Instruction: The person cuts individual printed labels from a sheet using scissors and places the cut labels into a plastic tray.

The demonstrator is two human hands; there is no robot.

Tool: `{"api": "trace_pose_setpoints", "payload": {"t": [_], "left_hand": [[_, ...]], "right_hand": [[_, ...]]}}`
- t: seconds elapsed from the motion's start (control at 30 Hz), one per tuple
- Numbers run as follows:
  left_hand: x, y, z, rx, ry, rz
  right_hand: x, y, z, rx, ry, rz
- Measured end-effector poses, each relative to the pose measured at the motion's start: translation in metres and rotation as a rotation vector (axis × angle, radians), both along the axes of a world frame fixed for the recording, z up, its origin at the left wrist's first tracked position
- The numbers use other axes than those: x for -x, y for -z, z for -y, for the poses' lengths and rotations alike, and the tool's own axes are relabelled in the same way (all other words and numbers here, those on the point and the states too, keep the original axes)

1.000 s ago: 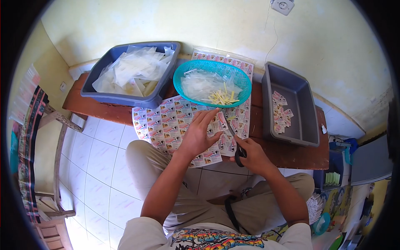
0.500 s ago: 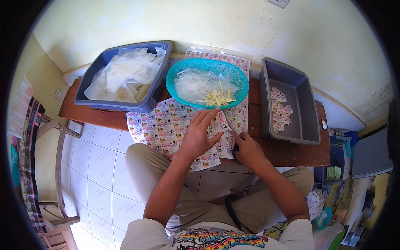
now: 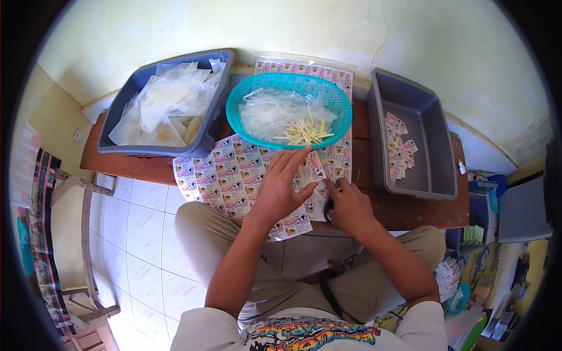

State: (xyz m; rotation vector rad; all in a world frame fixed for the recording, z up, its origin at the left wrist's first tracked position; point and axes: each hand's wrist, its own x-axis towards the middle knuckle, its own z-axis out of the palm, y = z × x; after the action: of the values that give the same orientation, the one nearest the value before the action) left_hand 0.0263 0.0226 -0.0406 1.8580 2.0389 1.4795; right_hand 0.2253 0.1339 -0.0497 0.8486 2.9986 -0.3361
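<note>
My left hand [image 3: 280,190] lies with its fingers spread over the printed label sheets [image 3: 228,169], its thumb and fingertips around a small label piece [image 3: 312,168]. Just right of that piece, my right hand [image 3: 349,206] is closed on black-handled scissors [image 3: 329,209], whose blades are mostly hidden. Beyond my hands, a turquoise basket [image 3: 234,111] holds clear plastic bags and thin yellow strips [image 3: 307,132]. Cut labels [image 3: 399,153] lie in the grey tub [image 3: 430,126] at the right.
A blue-grey tub [image 3: 212,126] full of translucent plastic bags [image 3: 167,99] stands at the left of the brown wooden bench [image 3: 410,210]. The wall rises behind the bench. Shelves and a turquoise container [image 3: 458,298] are at the lower right.
The view has shifted slightly. My right hand has turned and its fingers have come up near the label piece, hiding more of the scissors. My left hand keeps its place on the sheets.
</note>
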Motion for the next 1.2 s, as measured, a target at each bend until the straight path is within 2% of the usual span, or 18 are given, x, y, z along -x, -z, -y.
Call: {"api": "trace_pose_setpoints", "payload": {"t": [0.3,0.4,0.47,0.5,0.57,0.67,1.2], "left_hand": [[0.001,-0.001,0.001,0.011,0.008,-0.015],[0.001,-0.003,0.004,0.011,0.005,-0.011],[0.001,-0.005,0.005,0.013,0.007,-0.027],[0.0,-0.006,0.006,0.04,0.017,-0.03],[-0.003,-0.009,0.006,0.073,0.042,-0.034],[-0.008,-0.012,0.005,0.102,0.142,0.013],[-0.01,-0.016,0.011,0.138,0.202,-0.012]], "right_hand": [[0.003,-0.015,-0.006,0.056,-0.007,0.035],[0.005,-0.023,-0.014,0.154,-0.024,-0.113],[0.009,-0.034,-0.017,0.269,0.05,-0.311],[0.011,-0.033,-0.021,0.27,0.053,-0.313],[0.015,-0.031,-0.029,0.359,0.0,-0.551],[0.022,-0.037,-0.03,0.465,0.09,-0.648],[0.031,-0.04,-0.029,0.467,0.171,-0.716]]}}
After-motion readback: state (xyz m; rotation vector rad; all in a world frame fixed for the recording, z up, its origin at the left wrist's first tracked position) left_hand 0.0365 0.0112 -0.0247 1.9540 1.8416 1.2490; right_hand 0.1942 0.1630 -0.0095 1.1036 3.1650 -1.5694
